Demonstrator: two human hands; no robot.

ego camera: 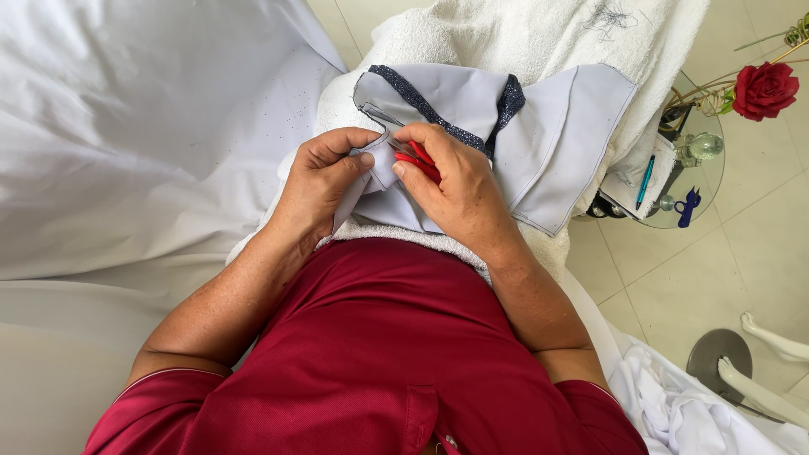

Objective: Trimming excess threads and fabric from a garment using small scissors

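Nearest to me, the dark red shirt [371,354] fills the six o'clock part of the view. Above it, my left hand [324,181] pinches a fold of the pale grey fabric piece [539,143] between thumb and fingers, so the edge stays tight. At three o'clock of it, touching, my right hand [451,190] is closed around small red snips [419,160], the tips at the seam. The fabric lies on a white towel [522,34]. Farther, at two o'clock, a glass table [712,181] carries a red rose [765,88].
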